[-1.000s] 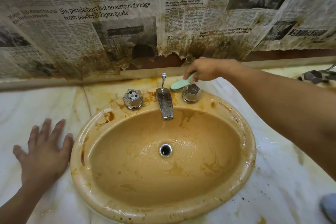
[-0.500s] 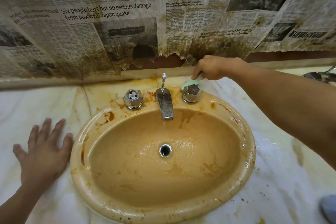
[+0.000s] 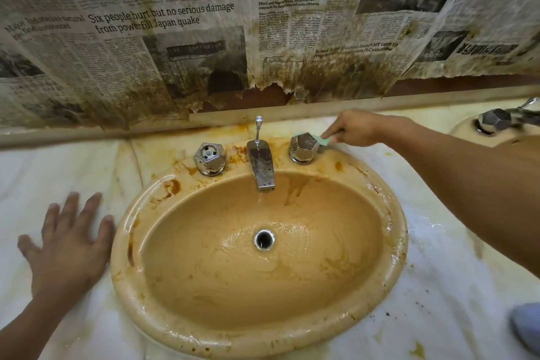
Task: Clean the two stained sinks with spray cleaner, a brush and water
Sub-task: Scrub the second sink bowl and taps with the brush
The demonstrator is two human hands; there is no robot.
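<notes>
– So, where is the brush?
– At the far right of the sink, just behind the right tap knob. Only its pale green end shows, and I cannot tell whether it touches the knob or stops just short of it.
– And the right hand?
– It grips the brush, fingers curled round the handle and the forefinger stretched along it toward the knob. The arm reaches in from the right, over the table.
– What about the left hand?
– It lies flat on the table, palm down, fingers straight and spread, holding nothing. Its thumb is just beside the sink's left rim.
– How does the sink look?
– Tan and oval, with brown stains on the rim and around the 2 knobs. The left knob has an open top. The spout between them is spotted. The bowl shines wet round the drain.
– Can you see the 2nd sink?
– Only its edge and 1 tap handle show at the far right.
– And behind?
– Stained, torn newspaper covers the wall.
</notes>
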